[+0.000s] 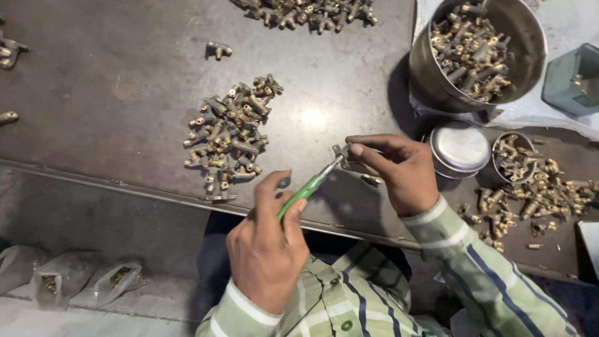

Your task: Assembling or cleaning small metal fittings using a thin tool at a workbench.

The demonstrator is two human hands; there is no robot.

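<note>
Clear plastic bags (pixel 68 278) lie on the floor left of the left hand (pixel 267 249).

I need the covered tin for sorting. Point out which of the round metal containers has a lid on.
The small round tin beside the right hand is closed by a flat lid. The large steel pot and the little cup stand open, holding brass fittings.

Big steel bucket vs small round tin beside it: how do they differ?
The big steel bucket is wide, deep and open, heaped with brass fittings. The small round tin is shallow and shows only a plain metal top, contents hidden. The bucket sits on white sheeting, the tin on the dark table. Both are round bare metal.
</note>
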